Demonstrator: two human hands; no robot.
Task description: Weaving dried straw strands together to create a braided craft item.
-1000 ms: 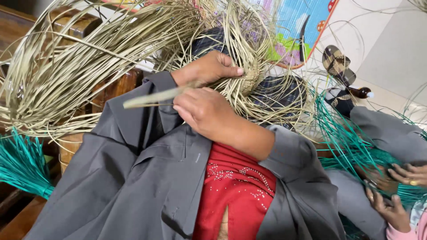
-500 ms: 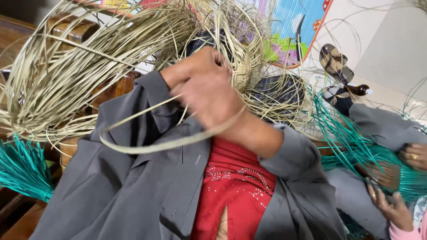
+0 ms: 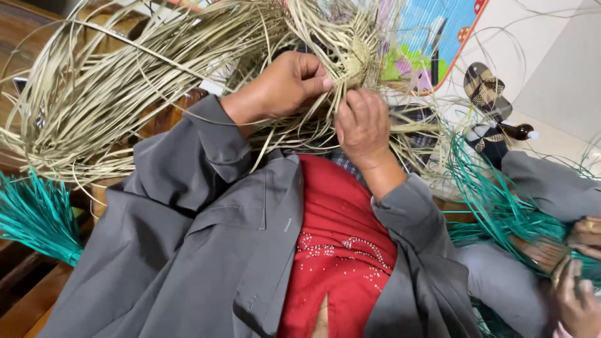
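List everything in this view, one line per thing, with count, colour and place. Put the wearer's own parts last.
Straw strands: one big loose bundle, pale tan, fanning across the upper left and centre.
Woven start: one, tan, top centre, where the strands meet.
Teal strands: two bunches, teal, one at the left edge and one at the right.
Wooden furniture: brown, behind the left side.
Mat: one, bright multicoloured, top centre-right.
Sandal: one, checked brown, upper right.
Second person's hand: lower right corner, by the teal strands.
Grey jacket: one, over a red top, centre.
Left hand: fingers gripping strands beside the woven start.
Right hand: fingers pinching strands just below it.
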